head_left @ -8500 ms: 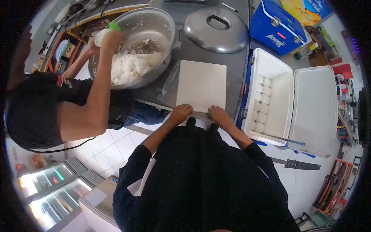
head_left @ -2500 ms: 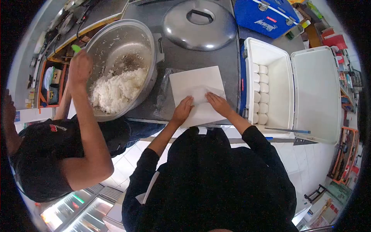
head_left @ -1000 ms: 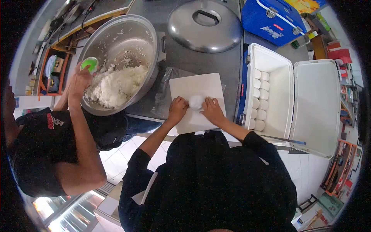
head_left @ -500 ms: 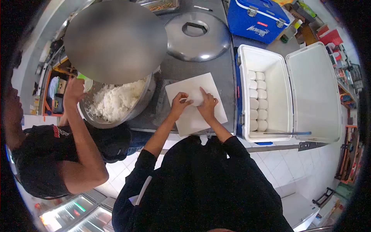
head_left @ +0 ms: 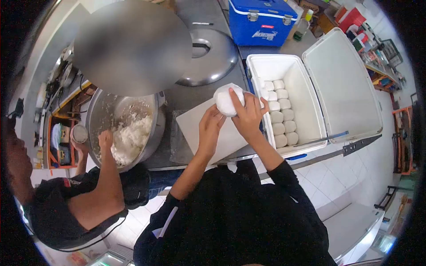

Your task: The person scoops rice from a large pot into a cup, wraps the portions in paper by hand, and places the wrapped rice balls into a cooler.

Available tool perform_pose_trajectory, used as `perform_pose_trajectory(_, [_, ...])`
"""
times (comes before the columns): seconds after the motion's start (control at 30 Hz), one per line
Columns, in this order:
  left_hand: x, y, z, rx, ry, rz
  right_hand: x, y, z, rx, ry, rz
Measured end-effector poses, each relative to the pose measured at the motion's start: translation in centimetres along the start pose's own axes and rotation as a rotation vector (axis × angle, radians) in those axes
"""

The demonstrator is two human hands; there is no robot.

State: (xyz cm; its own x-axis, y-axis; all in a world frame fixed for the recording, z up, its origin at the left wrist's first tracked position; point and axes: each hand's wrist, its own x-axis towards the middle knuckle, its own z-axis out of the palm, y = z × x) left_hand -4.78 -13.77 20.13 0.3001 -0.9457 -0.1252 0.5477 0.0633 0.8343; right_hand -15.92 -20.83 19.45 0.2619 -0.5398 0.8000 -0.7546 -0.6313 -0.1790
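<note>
A round packet of rice in white paper [head_left: 226, 102] is held up over the counter between both hands. My left hand [head_left: 210, 126] supports its lower left side with bent fingers. Across its right side lies my right hand [head_left: 249, 116], the index finger pressed on top. Below them is a pile of white paper sheets [head_left: 191, 125], set askew on the counter. Just right of my right hand stands an open cooler box [head_left: 309, 106], where several similar white packets [head_left: 278, 116] sit in rows.
At the left, a person has one hand [head_left: 105, 139] in a big metal pot [head_left: 158, 126] of white rice [head_left: 133, 139] and holds a small round cup [head_left: 80, 133] in the other. A metal lid [head_left: 217, 57] and a closed blue cooler [head_left: 262, 24] are at the back.
Both hands have lifted the white packet off the paper pile, towards the cooler. The person's hand at the left has gone down into the rice pot. My view has shifted to the right.
</note>
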Motion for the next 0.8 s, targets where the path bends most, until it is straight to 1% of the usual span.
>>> perform_pose_trajectory(0.03, [0.1, 0.6, 0.9, -0.04, -0.035, -0.016, 0.6, 0.2, -0.8, -0.059, 0.007, -0.043])
perform_pose_trajectory(0.1, [0.1, 1.3, 2.3, -0.12, -0.097, -0.053, 1.6, 0.6, -2.1, -0.061, 0.025, -0.191])
perform_pose_trajectory(0.13, [0.1, 1.8, 3.0, -0.166, -0.089, -0.07, 2.3, 0.9, -2.8, -0.061, 0.036, -0.269])
perform_pose_trajectory(0.17, [0.2, 2.3, 3.7, -0.212, -0.084, -0.082, 3.2, 1.2, -3.8, -0.031, 0.008, -0.287])
perform_pose_trajectory(0.2, [0.3, 2.9, 4.3, -0.256, -0.075, -0.094, 4.2, 2.0, -4.6, 0.092, -0.013, -0.287])
perform_pose_trajectory(0.23, [0.4, 3.7, 4.8, -0.368, -0.099, -0.133, 5.2, 3.1, -5.2, 0.216, -0.033, -0.285])
perform_pose_trajectory(0.27, [0.6, 3.9, 5.1, -0.425, -0.143, -0.149, 6.0, 4.3, -5.9, 0.342, -0.058, -0.285])
perform_pose_trajectory(0.3, [0.7, 3.9, 5.3, -0.484, -0.184, -0.165, 6.6, 5.2, -6.5, 0.449, -0.04, -0.303])
perform_pose_trajectory(0.37, [0.9, 3.4, 6.6, -0.591, -0.276, -0.169, 5.9, 5.4, -6.4, 0.629, -0.053, -0.022])
perform_pose_trajectory(0.4, [1.1, 2.9, 7.4, -0.602, -0.249, -0.173, 5.4, 5.1, -6.5, 0.715, -0.057, 0.123])
perform_pose_trajectory(0.43, [1.5, 2.5, 8.2, -0.613, -0.225, -0.176, 5.2, 4.5, -7.1, 0.781, -0.168, 0.37])
perform_pose_trajectory(0.53, [2.9, 1.2, 10.4, -0.576, -0.178, -0.153, 3.5, 5.2, -5.3, 0.987, -0.124, 0.566])
perform_pose_trajectory(0.57, [3.1, 0.7, 11.0, -0.552, -0.159, -0.147, 2.8, 5.6, -5.1, 1.12, -0.158, 0.606])
perform_pose_trajectory(0.67, [3.1, -1.1, 12.7, -0.438, -0.102, -0.18, 1.6, 6.6, -5.1, 1.47, -0.029, 0.643])
perform_pose_trajectory(0.77, [3.5, -6.1, 14.2, -0.261, -0.012, -0.181, 2.7, 8.5, -6.3, 1.327, -0.159, 1.073])
perform_pose_trajectory(0.8, [3.8, -7.4, 15.1, -0.227, 0.029, -0.175, 2.2, 9.7, -5.9, 1.43, -0.131, 1.13])
